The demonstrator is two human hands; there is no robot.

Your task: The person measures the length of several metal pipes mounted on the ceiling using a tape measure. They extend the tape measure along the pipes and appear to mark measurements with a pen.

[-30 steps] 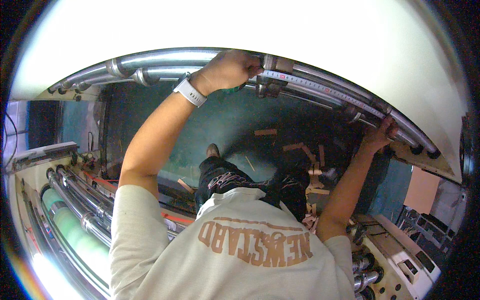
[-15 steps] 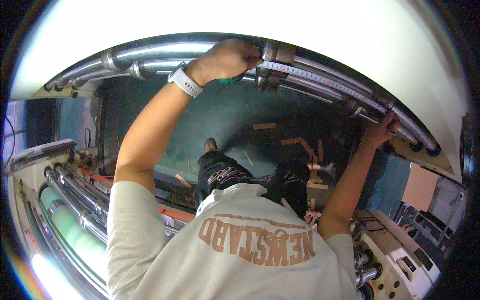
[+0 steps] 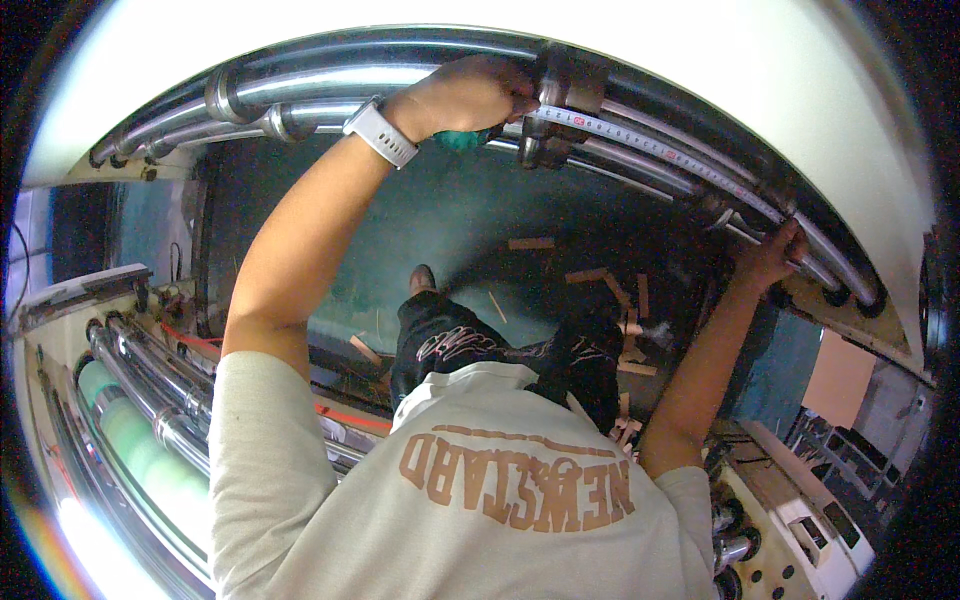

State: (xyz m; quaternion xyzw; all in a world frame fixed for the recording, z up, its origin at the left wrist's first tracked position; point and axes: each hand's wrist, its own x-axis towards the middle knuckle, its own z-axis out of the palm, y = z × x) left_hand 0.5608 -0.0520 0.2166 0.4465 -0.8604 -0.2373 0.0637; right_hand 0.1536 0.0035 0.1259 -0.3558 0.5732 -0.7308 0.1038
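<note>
Step in hand, by judgement: measuring along steel rollers. Observed stretched from the fingers of the left hand to those of the right hand: a white measuring tape, crossing a dark collar just right of the left fingers. On the left, curled closed, apparently pinching the tape's end. On the right, bent at the opposite end; cannot tell whether pinching or only pressing. Noted just below the left fingers: a green object, partly hidden. Called for next, by judgement: keeping the tape taut and straight for a reading at the fingers. Compared with half a second earlier: left hand and nearby rollers higher in view, right hand little shifted, tape still spanning both.
</note>
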